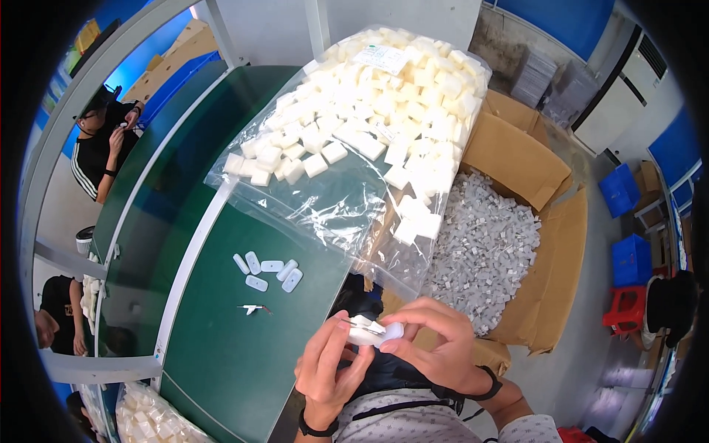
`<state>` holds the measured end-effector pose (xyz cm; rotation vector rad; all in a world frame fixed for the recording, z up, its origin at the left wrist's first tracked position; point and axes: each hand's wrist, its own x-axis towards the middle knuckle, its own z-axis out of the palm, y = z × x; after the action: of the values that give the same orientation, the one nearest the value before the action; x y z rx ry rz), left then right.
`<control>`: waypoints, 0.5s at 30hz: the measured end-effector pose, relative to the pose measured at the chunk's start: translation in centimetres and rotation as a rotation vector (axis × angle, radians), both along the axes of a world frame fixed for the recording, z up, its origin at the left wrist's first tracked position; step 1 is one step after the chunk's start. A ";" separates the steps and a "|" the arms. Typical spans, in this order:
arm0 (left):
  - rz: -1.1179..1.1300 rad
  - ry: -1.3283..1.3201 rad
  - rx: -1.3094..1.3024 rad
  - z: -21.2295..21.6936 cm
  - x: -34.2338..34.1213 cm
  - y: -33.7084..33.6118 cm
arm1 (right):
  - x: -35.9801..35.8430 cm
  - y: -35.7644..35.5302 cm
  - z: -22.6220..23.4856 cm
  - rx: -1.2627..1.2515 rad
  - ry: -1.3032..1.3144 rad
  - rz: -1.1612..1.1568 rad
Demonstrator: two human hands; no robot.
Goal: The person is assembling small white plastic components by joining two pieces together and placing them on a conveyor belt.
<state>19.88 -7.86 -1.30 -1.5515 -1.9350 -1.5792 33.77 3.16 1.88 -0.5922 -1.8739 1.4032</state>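
Note:
In front of my body, my left hand [331,373] pinches a small white plastic casing [360,337] with thin dark wire or metal along it. My right hand [442,341] grips a pale, rounded translucent cover [393,332] against the casing's right end. Fingers hide part of both pieces, and whether they are joined I cannot tell. On the green table to the left lie several pale-blue oblong casings [272,266]. Closer to me on that surface is a small white part with thin reddish wires [253,308].
A large clear bag of white foam blocks [369,96] lies across the green table [214,295]. Beside it, a cardboard box [569,273] holds many small whitish plastic parts [484,251]. Another foam bag [151,413] sits lower left. Co-workers [111,144] occupy the left; a red stool [624,310] stands right.

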 end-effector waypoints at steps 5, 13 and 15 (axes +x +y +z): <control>-0.081 -0.154 -0.062 0.7 0.5 0.0 | -0.1 -0.1 -0.6 0.096 0.000 -0.056; -0.387 -0.915 -0.030 2.0 -0.1 -0.4 | 0.0 -0.2 -0.5 0.264 0.000 -0.090; -0.392 -0.961 -0.105 2.7 -0.4 -0.2 | 0.1 -0.2 -0.7 0.315 -0.007 -0.062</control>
<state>19.44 -8.08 1.37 -1.3765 -2.2113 -2.8143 33.88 2.92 1.22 -0.4924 -2.0107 1.0376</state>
